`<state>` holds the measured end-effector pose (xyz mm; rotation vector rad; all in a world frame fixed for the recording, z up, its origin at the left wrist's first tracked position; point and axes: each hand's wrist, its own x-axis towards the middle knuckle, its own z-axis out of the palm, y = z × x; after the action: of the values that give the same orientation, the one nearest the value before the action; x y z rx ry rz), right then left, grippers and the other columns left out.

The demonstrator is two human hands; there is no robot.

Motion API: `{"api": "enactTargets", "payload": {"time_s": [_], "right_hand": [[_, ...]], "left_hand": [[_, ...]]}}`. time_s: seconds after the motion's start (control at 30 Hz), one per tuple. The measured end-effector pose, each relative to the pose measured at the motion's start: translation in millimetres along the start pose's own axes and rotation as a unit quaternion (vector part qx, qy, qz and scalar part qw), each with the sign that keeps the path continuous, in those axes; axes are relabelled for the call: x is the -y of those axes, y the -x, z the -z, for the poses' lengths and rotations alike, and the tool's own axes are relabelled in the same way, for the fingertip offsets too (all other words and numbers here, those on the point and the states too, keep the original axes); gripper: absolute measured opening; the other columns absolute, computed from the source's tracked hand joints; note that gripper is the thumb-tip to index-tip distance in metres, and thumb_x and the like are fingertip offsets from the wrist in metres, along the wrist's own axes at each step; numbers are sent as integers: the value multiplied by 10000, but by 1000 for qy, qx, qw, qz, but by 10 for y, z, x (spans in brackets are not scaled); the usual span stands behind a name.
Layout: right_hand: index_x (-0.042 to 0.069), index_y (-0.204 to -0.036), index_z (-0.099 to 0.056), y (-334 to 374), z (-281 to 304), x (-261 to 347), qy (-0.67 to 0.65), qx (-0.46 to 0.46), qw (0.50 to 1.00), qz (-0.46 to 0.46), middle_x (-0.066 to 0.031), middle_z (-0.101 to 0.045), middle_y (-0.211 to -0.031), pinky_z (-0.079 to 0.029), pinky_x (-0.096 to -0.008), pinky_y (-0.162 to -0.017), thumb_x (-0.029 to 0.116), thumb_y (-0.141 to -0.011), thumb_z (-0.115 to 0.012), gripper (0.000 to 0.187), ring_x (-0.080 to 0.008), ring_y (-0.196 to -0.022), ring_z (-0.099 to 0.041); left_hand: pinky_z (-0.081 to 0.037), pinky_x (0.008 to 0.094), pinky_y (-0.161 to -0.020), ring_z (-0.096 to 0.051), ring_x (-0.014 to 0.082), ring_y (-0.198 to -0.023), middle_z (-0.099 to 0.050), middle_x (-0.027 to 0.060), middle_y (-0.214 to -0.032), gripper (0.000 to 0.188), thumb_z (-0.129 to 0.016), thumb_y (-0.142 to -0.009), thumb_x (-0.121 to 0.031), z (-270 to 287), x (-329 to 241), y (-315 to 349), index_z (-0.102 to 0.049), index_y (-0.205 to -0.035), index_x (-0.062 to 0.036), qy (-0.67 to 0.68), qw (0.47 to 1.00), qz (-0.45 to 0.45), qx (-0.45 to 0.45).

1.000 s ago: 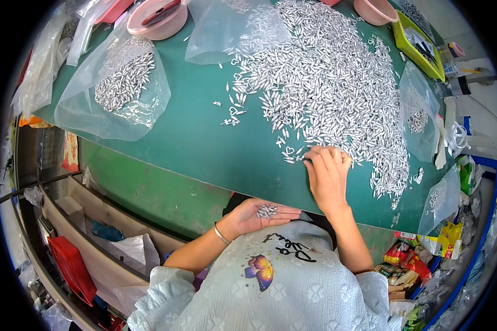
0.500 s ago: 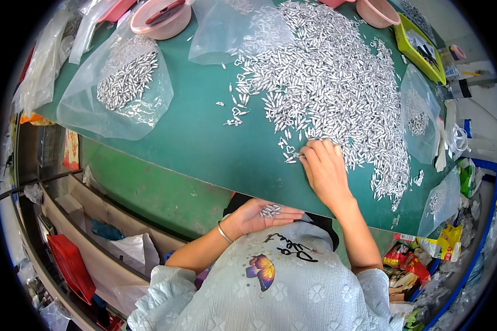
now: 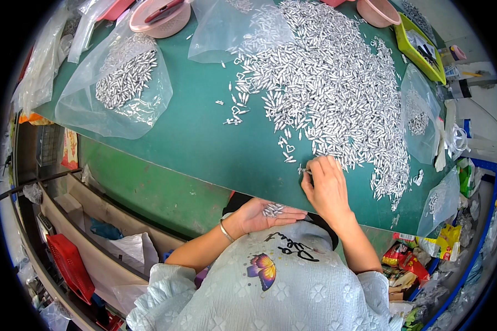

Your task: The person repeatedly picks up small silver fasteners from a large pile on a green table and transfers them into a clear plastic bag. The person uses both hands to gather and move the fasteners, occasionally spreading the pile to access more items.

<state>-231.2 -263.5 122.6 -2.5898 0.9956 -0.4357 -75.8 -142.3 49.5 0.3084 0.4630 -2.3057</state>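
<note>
Right hand (image 3: 327, 190): drawn back toward table's (image 3: 210, 151) near edge, pinching silver piece (image 3: 301, 169).
Left hand (image 3: 253, 217): open, palm up, bearing loose pieces (image 3: 273, 209).
Silver pile (image 3: 337, 94): just beyond right hand, farther from left.

The pieces (image 3: 337, 83) are silver, the tabletop (image 3: 204, 151) green, the clover-patterned shirt (image 3: 229, 287) pale blue.

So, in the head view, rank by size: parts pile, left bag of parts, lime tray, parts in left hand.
Largest: parts pile
Left bag of parts
Lime tray
Smallest: parts in left hand
</note>
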Motion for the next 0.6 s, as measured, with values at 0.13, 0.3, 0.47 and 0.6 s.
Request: {"api": "enactTargets", "payload": {"time_s": [0.13,0.3,0.47,0.6], "right_hand": [[12,-863,-568,179,34,123,-48,40,998,-6,-127,-540,-852,-437,-415,-732,-6,-756,-657,140,-315,-817,-529],[-7,-971,-627,353,13,365,-192,110,973,65,-142,-567,-877,-468,-392,-746,13,-773,-689,208,-319,-824,-551],[11,-1046,-616,151,-72,177,-140,-25,990,2,-116,-560,-1012,-454,-392,-791,78,-805,-705,265,-294,-901,-528],[30,-1000,-619,79,-107,36,36,-43,997,-48,-94,-552,-1014,-409,-392,-786,78,-812,-675,202,-283,-918,-510]], "left_hand": [[-392,466,-1117,-458,421,-1309,-392,368,-1411,531,-339,-1029,-239,50,25,-7,-350,-1362,174,4,999,-6,-51],[-420,504,-1089,-527,418,-1240,-473,340,-1357,471,-352,-1025,-227,331,122,-66,-435,-1292,153,251,955,-15,155],[-446,485,-1071,-581,380,-1182,-562,290,-1278,469,-377,-1029,-237,61,32,13,-446,-1305,136,36,999,-14,-16],[-464,457,-1059,-587,364,-1184,-573,290,-1268,476,-402,-1026,-249,22,48,27,-462,-1312,127,-151,977,-37,-147]]}}
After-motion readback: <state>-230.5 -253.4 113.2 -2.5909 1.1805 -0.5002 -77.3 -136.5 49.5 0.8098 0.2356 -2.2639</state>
